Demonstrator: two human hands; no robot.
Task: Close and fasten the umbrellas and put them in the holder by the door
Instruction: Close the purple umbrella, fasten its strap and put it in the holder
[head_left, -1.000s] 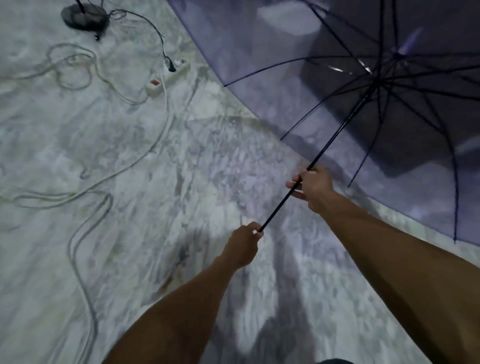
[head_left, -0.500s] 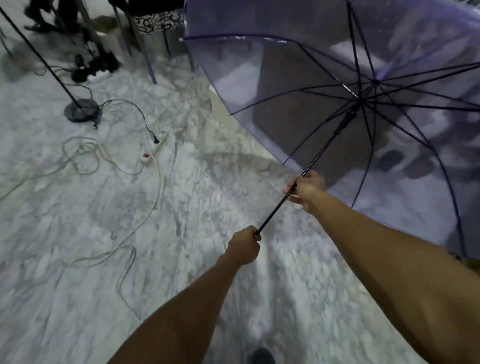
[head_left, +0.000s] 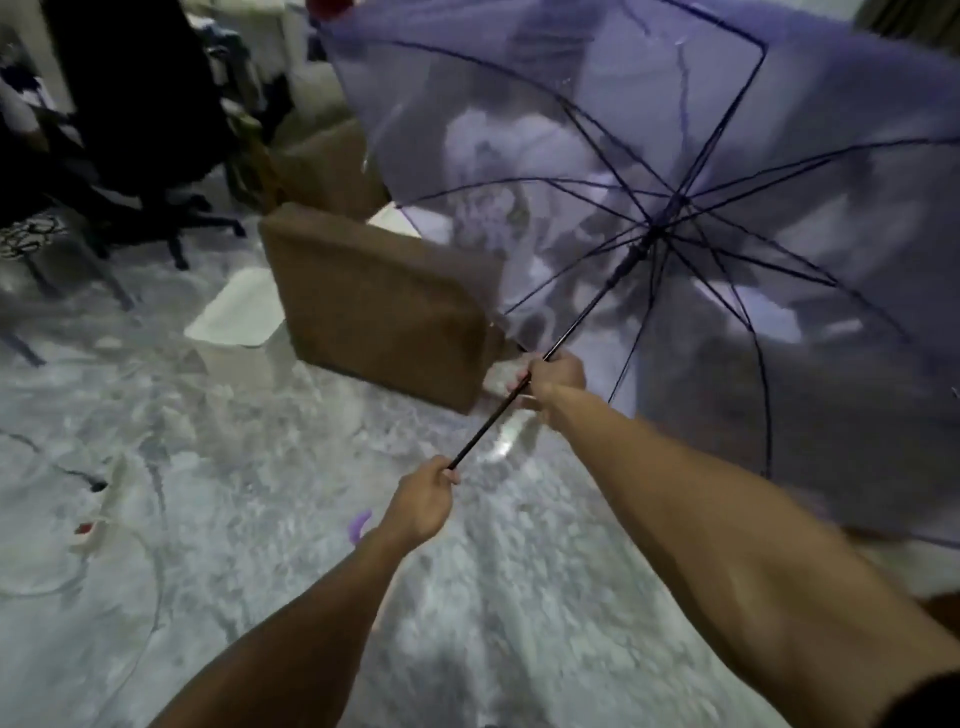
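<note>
The view has swung to a brown box (head_left: 379, 306) (umbrella (head_left: 571, 130) raised).

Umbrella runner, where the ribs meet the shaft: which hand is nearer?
Right. The right hand grips the shaft partway up, below the runner. The left hand holds the shaft's bottom end, farther down.

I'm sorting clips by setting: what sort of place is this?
Probably a room in a home or a home office: marble floor, a brown sofa, a black office chair and a power strip on the floor.
</note>
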